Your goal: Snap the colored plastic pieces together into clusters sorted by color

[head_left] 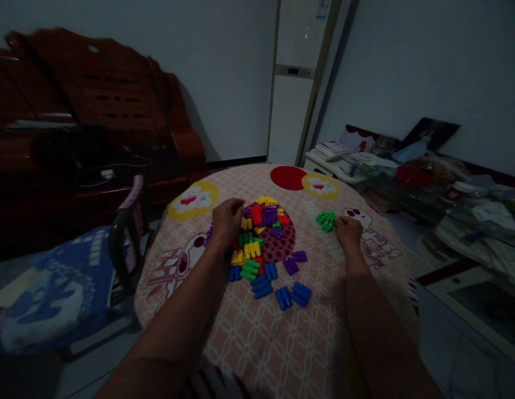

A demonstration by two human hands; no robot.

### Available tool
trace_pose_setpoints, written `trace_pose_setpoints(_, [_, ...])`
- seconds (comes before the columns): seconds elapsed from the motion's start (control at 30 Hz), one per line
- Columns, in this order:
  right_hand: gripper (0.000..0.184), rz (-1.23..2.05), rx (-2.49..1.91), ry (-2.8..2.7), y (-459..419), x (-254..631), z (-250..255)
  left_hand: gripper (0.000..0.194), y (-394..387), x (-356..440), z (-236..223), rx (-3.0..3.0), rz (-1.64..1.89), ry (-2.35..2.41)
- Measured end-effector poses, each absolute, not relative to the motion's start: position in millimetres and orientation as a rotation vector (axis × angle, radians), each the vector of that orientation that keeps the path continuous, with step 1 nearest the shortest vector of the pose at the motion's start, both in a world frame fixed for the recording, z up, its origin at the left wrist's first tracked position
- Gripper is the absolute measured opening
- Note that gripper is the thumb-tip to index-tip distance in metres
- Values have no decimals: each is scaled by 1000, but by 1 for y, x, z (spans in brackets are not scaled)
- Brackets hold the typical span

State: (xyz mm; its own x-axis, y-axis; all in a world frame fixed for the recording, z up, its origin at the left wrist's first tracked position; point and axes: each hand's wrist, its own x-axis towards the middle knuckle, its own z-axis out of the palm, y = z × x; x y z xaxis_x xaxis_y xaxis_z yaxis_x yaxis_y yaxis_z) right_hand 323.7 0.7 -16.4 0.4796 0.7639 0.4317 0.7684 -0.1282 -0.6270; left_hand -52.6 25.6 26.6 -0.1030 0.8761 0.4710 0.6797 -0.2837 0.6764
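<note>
Bright plastic toy building pieces (253, 249), in red, yellow, green, blue and purple, lie heaped on the round table, many with finger-like tubes side by side. Over the left edge of that heap is my left hand (227, 219), its fingers curled together and bent downward. Whatever is between those fingertips is hidden. To the right, apart from the heap, a cluster of green plastic pieces (325, 221) rests on the cloth. My right hand (349, 229) is closed, its fingertips pinched at the right edge of this cluster. Loose blue pieces (301, 293) and purple pieces (291, 266) lie nearer to me.
A patterned tablecloth (274, 343) covers the table. On the left stand a chair with a blue cover (70, 271) and a carved wooden sofa (103, 94). A cluttered glass-topped cabinet (386, 183) runs along the right; a tall white unit (293, 111) stands behind.
</note>
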Motion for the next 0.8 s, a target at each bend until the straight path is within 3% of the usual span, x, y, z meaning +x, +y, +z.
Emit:
trace_pose_setpoints(0.17, [42, -119, -1938, -1239, -2, 323, -13, 31, 28, -63, 28, 1916, 1245, 1831])
trace_pose_setpoints(0.43, [38, -273, -1700, -1224, -12, 297, 0, 41, 33, -71, 19, 2273, 754, 1646])
trace_pose_setpoints(0.67, [37, -233, -1629, -1304, -13, 290, -3, 47, 31, -79, 25, 2164, 1109, 1739])
trace_pose_setpoints(0.8, [38, -242, -1625, -1305, -13, 290, -3, 33, 20, -85, 45, 2227, 788, 1468])
